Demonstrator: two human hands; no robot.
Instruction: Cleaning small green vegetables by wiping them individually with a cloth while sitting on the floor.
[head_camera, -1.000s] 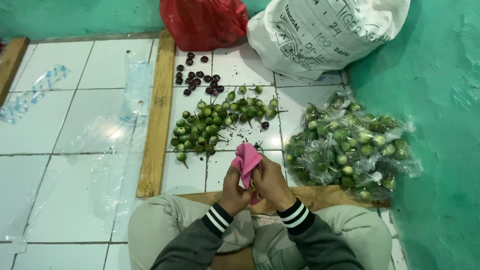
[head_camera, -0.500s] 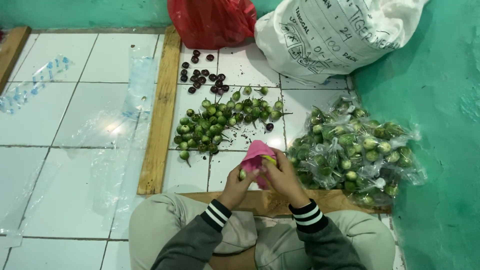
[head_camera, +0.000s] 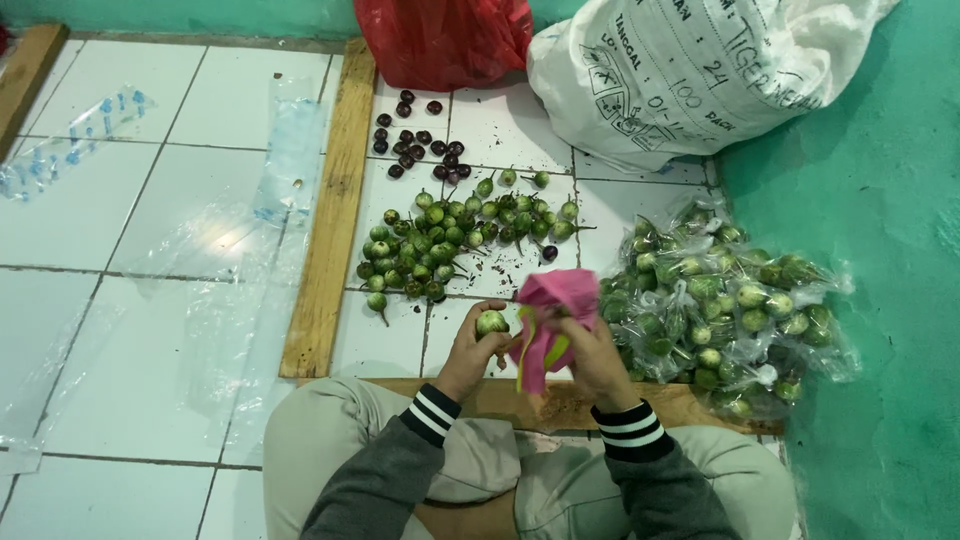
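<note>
I sit on a white tiled floor. My left hand (head_camera: 472, 350) holds a small round green eggplant (head_camera: 491, 322) at its fingertips. My right hand (head_camera: 590, 358) grips a pink cloth (head_camera: 552, 312) with a yellow-green edge, held right beside the eggplant. Just beyond my hands lies a loose heap of green eggplants (head_camera: 455, 238) with stems. Farther back is a small cluster of dark purple eggplants (head_camera: 420, 143).
Clear plastic bags packed with green eggplants (head_camera: 725, 305) pile up at my right against a green wall. A white printed sack (head_camera: 690, 70) and a red plastic bag (head_camera: 445, 38) stand at the back. A wooden plank (head_camera: 330, 210) runs along the left, with clear plastic sheets (head_camera: 190, 240) beyond it.
My hands have shifted slightly right. The left hand now holds an eggplant apart from the pink cloth, which earlier was bunched between both hands.
</note>
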